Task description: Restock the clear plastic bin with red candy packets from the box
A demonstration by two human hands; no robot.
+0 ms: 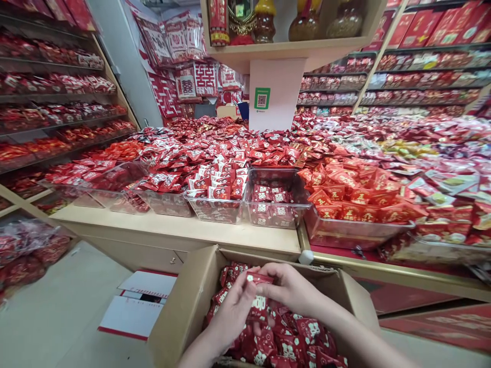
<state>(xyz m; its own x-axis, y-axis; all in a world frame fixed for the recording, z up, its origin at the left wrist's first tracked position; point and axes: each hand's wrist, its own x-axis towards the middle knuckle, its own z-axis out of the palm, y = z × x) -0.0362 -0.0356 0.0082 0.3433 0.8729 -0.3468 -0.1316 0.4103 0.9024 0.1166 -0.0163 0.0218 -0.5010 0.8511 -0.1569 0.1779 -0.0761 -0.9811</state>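
- The pale counter [153, 230] runs across the scene, its front edge lined with clear plastic tubs heaped with sweet-sized packets.
- Below it, close to the person, stands a cardboard box [176, 312], flaps folded outward, holding a loose pile of dark-red packets [289, 347] with white print.
- On the counter to the right, a wide clear bin [345, 236] is piled above its rim with orange-red packets [360, 197].
- Left of that, a deep tub [278, 206] is only partly filled, with dark-red packets lying well below its rim.
- Next along, a smaller tub [217, 210] brims with red-and-white packets [220, 191] in rows.
- The left hand [232, 306] is closed, thumb and fingers gripping one side of a packet.
- The right hand [287, 286] pinches the other side, fingers curled.
- The held packet [259, 302] is above the box's pile; fingers partly cover it, so possibly more than one is held.
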